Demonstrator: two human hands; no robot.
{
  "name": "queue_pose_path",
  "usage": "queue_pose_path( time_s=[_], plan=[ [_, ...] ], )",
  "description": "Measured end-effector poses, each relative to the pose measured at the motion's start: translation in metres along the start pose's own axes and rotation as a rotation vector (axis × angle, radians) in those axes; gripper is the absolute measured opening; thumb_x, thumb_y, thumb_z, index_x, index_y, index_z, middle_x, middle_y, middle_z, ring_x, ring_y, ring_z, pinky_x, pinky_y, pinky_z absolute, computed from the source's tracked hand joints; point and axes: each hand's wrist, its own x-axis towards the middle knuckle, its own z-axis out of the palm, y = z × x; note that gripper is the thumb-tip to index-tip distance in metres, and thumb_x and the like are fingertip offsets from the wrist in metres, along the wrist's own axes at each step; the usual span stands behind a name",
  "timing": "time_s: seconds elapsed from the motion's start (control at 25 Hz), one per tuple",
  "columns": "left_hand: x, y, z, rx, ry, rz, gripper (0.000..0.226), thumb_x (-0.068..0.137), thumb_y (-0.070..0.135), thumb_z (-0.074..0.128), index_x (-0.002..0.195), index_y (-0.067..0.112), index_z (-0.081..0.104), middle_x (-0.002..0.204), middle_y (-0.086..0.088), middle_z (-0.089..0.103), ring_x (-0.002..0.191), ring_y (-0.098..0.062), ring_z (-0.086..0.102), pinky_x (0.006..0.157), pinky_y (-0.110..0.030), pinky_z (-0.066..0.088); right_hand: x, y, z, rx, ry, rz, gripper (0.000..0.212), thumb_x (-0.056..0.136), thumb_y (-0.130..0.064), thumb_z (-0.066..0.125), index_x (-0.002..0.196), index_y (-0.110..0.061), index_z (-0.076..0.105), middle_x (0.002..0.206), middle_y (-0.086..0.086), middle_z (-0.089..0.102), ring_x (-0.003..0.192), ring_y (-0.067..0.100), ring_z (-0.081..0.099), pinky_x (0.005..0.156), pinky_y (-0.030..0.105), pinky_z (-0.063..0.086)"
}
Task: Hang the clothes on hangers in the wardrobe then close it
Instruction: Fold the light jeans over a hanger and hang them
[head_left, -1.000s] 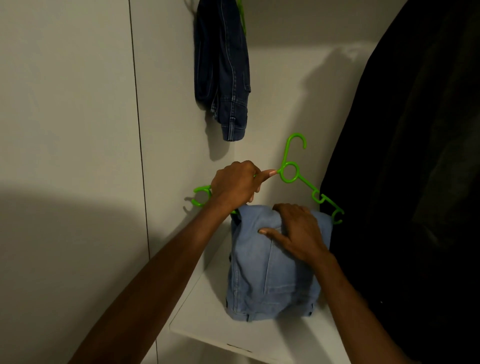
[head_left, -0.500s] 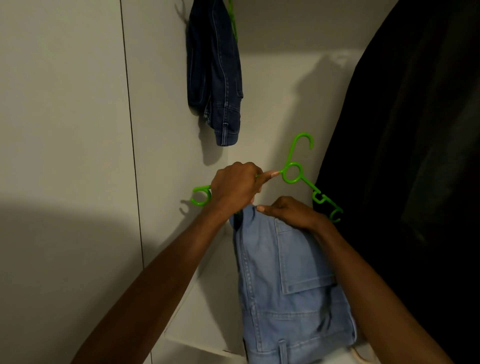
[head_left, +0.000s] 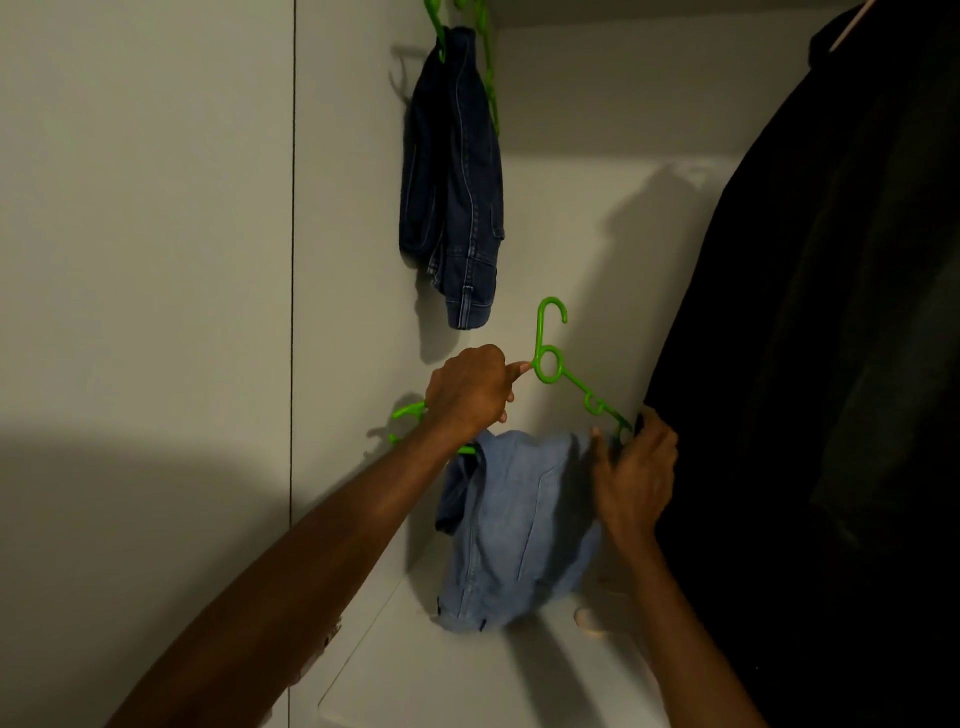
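White wardrobe wall (head_left: 156, 260), dark jeans (head_left: 452, 182) overhead

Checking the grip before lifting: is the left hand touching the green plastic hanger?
Touching. The head view shows the left hand gripping the green plastic hanger beside its hook.

- a small pale object (head_left: 589, 621) lies on the white surface near the bottom of the frame, half in shadow; too dim and blurred to tell what it is.
- a thin dark vertical seam (head_left: 292, 260) runs down the pale panelling on the left, splitting it into two flat sections.
- a broad soft shadow (head_left: 130, 519) covers the lower left of that panelling, its upper edge curved.
- a fainter shadow (head_left: 660, 208) falls on the pale back panel at the upper right, just beside a dark mass.
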Motion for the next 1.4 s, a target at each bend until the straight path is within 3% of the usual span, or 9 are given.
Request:
queue_pose_path(
  time_s=[0.12,0.24,0.44,0.6,0.72,0.84,0.92,1.12,1.4],
  plan=[
    [0.0,-0.002,-0.01,-0.01,-0.007,-0.019,0.06,0.101,0.062,0.046,0.084,0.012,0.073,0.053,0.003,0.066,0.059,-0.009,0.066,0.068,-0.029,0.05,0.046,0.045,0.032,0.211,-0.356,0.179,0.071,0.09,-0.065,0.059,0.134,-0.008,0.056,0.135,0.023,0.056,0.121,0.04,0.055,0.103,0.05,0.047],
    [-0.004,-0.012,-0.019,-0.069,-0.021,-0.026,0.06,0.1,0.062,0.049,0.081,0.01,0.072,0.052,0.003,0.067,0.053,-0.007,0.064,0.059,-0.025,0.043,0.053,0.05,0.047,0.71,-0.48,0.385,0.064,0.089,-0.048,0.07,0.123,0.005,0.059,0.11,0.021,0.068,0.096,0.027,0.064,0.083,0.034,0.051],
    [-0.008,-0.019,-0.028,-0.126,-0.093,-0.079,0.06,0.098,0.064,0.052,0.074,0.013,0.072,0.059,-0.002,0.072,0.048,-0.012,0.06,0.061,-0.025,0.05,0.034,0.049,0.056,1.005,-0.422,0.516,0.028,0.099,-0.023,0.065,0.102,0.005,0.066,0.094,0.019,0.067,0.09,0.03,0.063,0.085,0.045,0.052],
    [-0.008,-0.011,-0.05,-0.121,-0.058,0.004,0.057,0.099,0.057,0.055,0.085,0.005,0.072,0.061,-0.004,0.073,0.047,-0.011,0.062,0.056,-0.025,0.054,0.056,0.02,0.041,1.111,-0.329,0.518,0.016,0.099,-0.017,0.063,0.092,-0.002,0.066,0.089,0.014,0.066,0.08,0.025,0.062,0.065,0.027,0.058],
    [-0.011,0.013,-0.082,0.043,-0.001,0.171,0.053,0.096,0.057,0.061,0.082,0.006,0.06,0.075,-0.006,0.072,0.067,-0.021,0.069,0.065,-0.036,0.055,0.098,-0.006,0.024,1.159,-0.276,0.474,0.019,0.098,-0.019,0.065,0.081,-0.01,0.063,0.08,0.008,0.062,0.075,0.021,0.058,0.068,0.031,0.051],
    [-0.018,0.036,-0.126,0.475,0.12,0.276,0.052,0.088,0.063,0.067,0.073,0.022,0.039,0.073,0.007,0.048,0.061,-0.008,0.045,0.05,-0.025,0.03,0.129,-0.029,0.009,1.203,-0.219,0.455,0.019,0.095,-0.022,0.07,0.08,-0.012,0.063,0.075,0.003,0.058,0.07,0.017,0.053,0.066,0.031,0.044],
    [-0.022,0.046,-0.16,0.596,0.139,0.241,0.058,0.076,0.068,0.076,0.073,0.025,0.037,0.074,0.008,0.045,0.061,-0.006,0.041,0.053,-0.026,0.03,0.147,-0.042,0.006,1.246,-0.2,0.461,0.02,0.095,-0.02,0.071,0.079,-0.01,0.063,0.072,0.002,0.057,0.066,0.015,0.053,0.063,0.03,0.045],
    [-0.022,0.068,-0.232,0.686,0.099,0.138,0.067,0.065,0.074,0.081,0.089,0.022,0.046,0.081,0.005,0.049,0.079,-0.014,0.052,0.073,-0.032,0.04,0.198,-0.096,-0.007,1.343,-0.166,0.447,0.022,0.09,-0.018,0.076,0.073,-0.01,0.064,0.061,-0.002,0.058,0.061,0.014,0.052,0.053,0.021,0.049],
    [0.008,0.123,-0.288,0.573,0.247,0.246,0.064,0.056,0.065,0.09,0.088,0.016,0.067,0.06,0.004,0.067,0.058,-0.011,0.065,0.07,-0.032,0.058,0.261,-0.157,0.007,1.342,-0.278,0.471,0.03,0.086,-0.037,0.081,0.078,-0.012,0.065,0.072,0.005,0.058,0.067,0.018,0.057,0.061,0.027,0.053]
  ],
)
